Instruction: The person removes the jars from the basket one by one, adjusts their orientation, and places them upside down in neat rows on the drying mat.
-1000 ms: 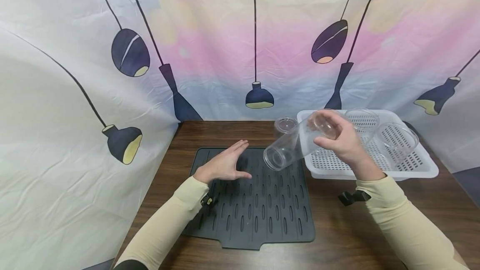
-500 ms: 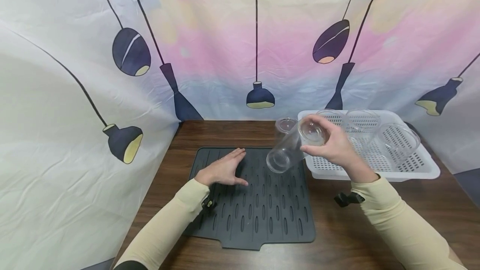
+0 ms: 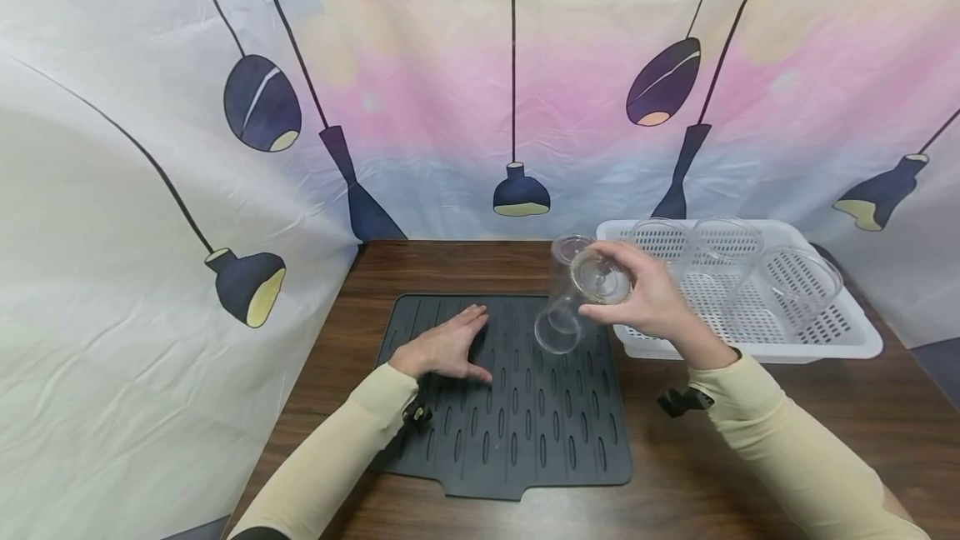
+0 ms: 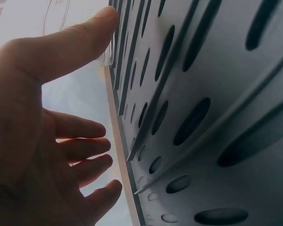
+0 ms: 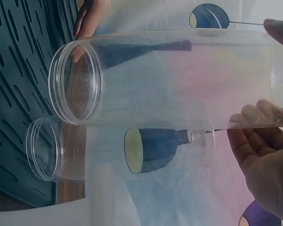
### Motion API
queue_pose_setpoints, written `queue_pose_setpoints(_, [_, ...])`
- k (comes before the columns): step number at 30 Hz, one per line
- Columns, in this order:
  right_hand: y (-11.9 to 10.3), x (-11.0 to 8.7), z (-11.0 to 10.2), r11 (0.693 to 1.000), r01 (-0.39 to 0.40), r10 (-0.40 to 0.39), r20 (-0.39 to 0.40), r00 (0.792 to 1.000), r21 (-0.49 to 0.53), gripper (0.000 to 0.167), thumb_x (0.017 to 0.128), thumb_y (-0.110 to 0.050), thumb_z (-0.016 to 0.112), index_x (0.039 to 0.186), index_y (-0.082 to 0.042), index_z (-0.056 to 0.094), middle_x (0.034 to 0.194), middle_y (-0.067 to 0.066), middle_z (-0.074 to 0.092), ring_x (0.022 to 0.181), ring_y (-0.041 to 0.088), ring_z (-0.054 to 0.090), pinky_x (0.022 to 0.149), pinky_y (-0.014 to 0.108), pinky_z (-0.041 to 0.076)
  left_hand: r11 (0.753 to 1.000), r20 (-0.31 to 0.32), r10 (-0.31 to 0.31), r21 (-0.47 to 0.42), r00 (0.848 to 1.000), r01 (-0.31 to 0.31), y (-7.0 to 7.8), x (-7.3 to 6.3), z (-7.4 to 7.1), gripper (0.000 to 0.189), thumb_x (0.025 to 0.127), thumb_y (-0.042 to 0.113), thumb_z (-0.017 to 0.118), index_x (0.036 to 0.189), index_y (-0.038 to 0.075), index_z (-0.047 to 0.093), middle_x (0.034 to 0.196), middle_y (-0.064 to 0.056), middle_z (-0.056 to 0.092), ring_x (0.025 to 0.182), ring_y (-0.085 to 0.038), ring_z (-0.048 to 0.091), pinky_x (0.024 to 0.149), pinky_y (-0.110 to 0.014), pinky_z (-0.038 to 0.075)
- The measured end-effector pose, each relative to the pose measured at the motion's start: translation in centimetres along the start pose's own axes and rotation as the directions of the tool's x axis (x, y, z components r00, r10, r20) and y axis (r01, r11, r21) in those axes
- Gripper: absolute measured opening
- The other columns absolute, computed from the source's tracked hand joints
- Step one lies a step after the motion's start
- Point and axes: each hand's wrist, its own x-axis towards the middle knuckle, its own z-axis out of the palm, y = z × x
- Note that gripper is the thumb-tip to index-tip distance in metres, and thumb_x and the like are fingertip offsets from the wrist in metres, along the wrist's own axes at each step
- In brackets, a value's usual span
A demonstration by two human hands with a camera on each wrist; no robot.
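My right hand (image 3: pixel 647 297) grips a tall clear plastic jar (image 3: pixel 559 325) near its base, thumb on one side and fingers on the other. The jar leans mouth-down over the right part of a dark grey ridged mat (image 3: pixel 517 448). In the right wrist view, the held jar (image 5: pixel 146 80) shows a ringed, threaded-looking rim close over the mat. Just behind it, a second clear jar (image 3: pixel 573 247) stands upside down at the mat's back right corner. Over the mat's left part hovers my left hand (image 3: pixel 444 347), holding nothing, thumb apart from its loosely bent fingers.
A white perforated basket (image 3: pixel 757 350) stands on the wooden table (image 3: pixel 675 457) at the right, holding several clear jars (image 3: pixel 797 294). A cloth (image 3: pixel 450 90) printed with lamps hangs close behind the table's back edge.
My right hand has moved left from over the basket and tipped the jar from slanted toward upright, mouth down. The left hand has dropped slightly toward the mat.
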Motion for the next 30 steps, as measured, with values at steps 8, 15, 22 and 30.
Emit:
queue_pose_setpoints(8, [0.1, 0.0, 0.7, 0.996, 0.036, -0.036, 0.008, 0.999, -0.078, 0.075, 0.057, -0.024, 0.094, 0.125, -0.015, 0.063, 0.114, 0.003, 0.066, 0.098, 0.013, 0.056, 0.082, 0.030, 0.048, 1.000, 0.006, -0.003, 0.029, 1.000, 0.002, -0.1, 0.1, 0.8, 0.107, 0.076, 0.061, 0.074, 0.152, 0.001, 0.030, 0.162, -0.014, 0.020, 0.150, -0.028, 0.016, 0.118, -0.045, 0.026])
queue_pose_setpoints(15, [0.1, -0.1, 1.1, 0.997, 0.045, -0.043, 0.027, 0.999, -0.065, 0.076, 0.057, -0.024, 0.094, 0.125, -0.010, 0.062, 0.116, 0.006, 0.066, 0.098, 0.020, 0.061, 0.082, 0.046, 0.052, 1.000, 0.022, -0.013, 0.017, 1.000, 0.013, 0.1, -0.1, 1.0, 0.104, 0.077, 0.059, 0.075, 0.152, 0.002, 0.031, 0.162, -0.012, 0.021, 0.150, -0.026, 0.017, 0.118, -0.044, 0.027])
queue_pose_setpoints(22, [0.2, -0.2, 1.4, 0.995, 0.054, -0.051, 0.044, 0.998, -0.081, 0.076, 0.057, -0.026, 0.093, 0.125, -0.010, 0.062, 0.112, 0.005, 0.066, 0.097, 0.017, 0.060, 0.081, 0.039, 0.052, 1.000, 0.046, -0.021, 0.008, 0.999, 0.020, 0.1, -0.2, 1.2, 0.102, 0.077, 0.056, 0.076, 0.152, 0.002, 0.032, 0.162, -0.012, 0.022, 0.150, -0.027, 0.018, 0.117, -0.044, 0.028])
queue_pose_setpoints(30, [0.5, -0.3, 1.7, 0.994, 0.053, -0.048, 0.050, 0.998, -0.094, 0.076, 0.057, -0.030, 0.093, 0.125, -0.012, 0.063, 0.109, 0.003, 0.067, 0.095, 0.016, 0.059, 0.081, 0.041, 0.051, 1.000, 0.054, -0.018, 0.023, 0.998, 0.017, 0.0, -0.1, 1.5, 0.100, 0.077, 0.056, 0.076, 0.151, 0.002, 0.034, 0.161, -0.012, 0.022, 0.150, -0.027, 0.017, 0.117, -0.044, 0.028])
